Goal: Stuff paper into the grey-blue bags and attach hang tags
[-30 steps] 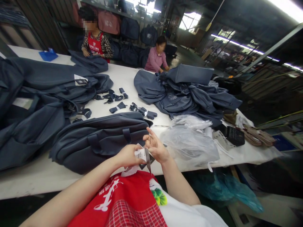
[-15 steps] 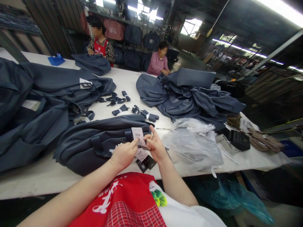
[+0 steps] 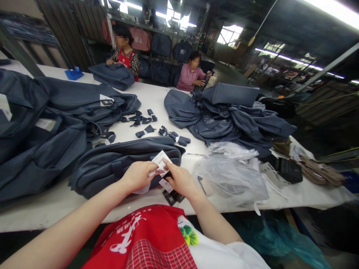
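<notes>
Your right hand (image 3: 182, 181) is no longer holding its forefinger upright; its fingers are now bending in and meeting your left hand (image 3: 137, 175) at the white label (image 3: 161, 158). Both hands are pinching narrowly, the left at the label's lower left side and the right at its right side, so two grips seem to be steadying the small piece. The label is tilting in front of the navy bag (image 3: 95, 168), which is lying lengthwise on the counter (image 3: 30, 216).

Just below your fingers, a pale tag (image 3: 166, 185) and black tags (image 3: 169, 198) are hanging or lying close together; you cannot tell from here how they are joined. They are crowding the space under your right hand and could be catching or tangling as the label is turning.

Clear plastic (image 3: 232, 183) is heaping up to the right of your hands, its edge lying near your right forearm. Bundled straps (image 3: 181, 139) are resting just beyond the bag. Crumpled navy bags are spreading on the left (image 3: 61, 149) and in a pile on the far right (image 3: 221, 125). Across the counter, a person in a red apron (image 3: 126, 59) and a person in pink (image 3: 186, 77) are working.
</notes>
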`<state>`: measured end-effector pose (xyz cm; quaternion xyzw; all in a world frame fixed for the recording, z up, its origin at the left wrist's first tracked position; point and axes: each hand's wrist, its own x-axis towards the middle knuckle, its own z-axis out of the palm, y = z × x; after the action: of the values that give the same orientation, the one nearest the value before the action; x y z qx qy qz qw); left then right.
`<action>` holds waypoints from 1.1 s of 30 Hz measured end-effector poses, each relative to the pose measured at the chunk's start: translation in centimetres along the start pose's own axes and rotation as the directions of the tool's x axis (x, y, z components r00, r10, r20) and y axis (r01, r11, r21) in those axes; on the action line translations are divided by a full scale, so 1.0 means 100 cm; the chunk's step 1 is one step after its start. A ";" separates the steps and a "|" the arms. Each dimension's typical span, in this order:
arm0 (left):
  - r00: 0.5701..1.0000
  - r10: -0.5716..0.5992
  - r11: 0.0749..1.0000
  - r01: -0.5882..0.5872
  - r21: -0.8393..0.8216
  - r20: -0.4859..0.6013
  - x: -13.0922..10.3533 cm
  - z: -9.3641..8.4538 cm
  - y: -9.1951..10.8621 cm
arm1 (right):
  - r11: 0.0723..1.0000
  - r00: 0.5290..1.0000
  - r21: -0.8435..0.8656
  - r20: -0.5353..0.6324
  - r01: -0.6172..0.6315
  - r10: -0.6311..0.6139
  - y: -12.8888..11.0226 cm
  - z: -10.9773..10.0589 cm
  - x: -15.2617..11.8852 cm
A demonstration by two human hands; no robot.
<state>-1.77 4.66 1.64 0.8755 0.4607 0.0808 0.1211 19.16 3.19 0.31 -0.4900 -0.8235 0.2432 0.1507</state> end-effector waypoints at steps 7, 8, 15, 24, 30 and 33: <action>0.995 0.045 0.978 -0.025 0.208 -0.089 -0.004 0.012 0.012 | 0.948 0.999 0.318 0.025 0.012 -0.022 0.003 -0.002 0.007; 0.994 0.012 0.983 0.008 0.185 -0.107 -0.005 0.018 0.014 | 0.891 1.000 0.455 0.002 -0.003 0.002 0.005 0.000 0.008; 0.967 -0.140 0.981 0.165 0.105 -0.213 -0.010 0.036 0.031 | 0.485 0.899 0.871 -0.270 0.076 0.345 0.002 0.032 0.016; 0.993 -0.086 0.991 0.094 0.097 -0.083 -0.015 0.031 0.057 | 0.050 0.819 0.986 -0.160 0.159 0.551 -0.024 0.040 0.023; 0.958 -0.224 0.868 0.113 -0.484 -0.178 -0.013 0.028 0.044 | -0.111 0.902 0.991 -0.022 0.077 0.431 -0.021 0.032 0.022; 0.957 -0.288 0.710 0.180 -0.681 -0.047 -0.008 0.032 0.031 | -0.133 0.924 0.990 0.016 0.038 0.382 -0.019 0.029 0.020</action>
<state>0.99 1.83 -0.51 0.6988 0.5158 0.2900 0.4018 15.38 3.49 -1.09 -0.3480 -0.2626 0.7171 0.5439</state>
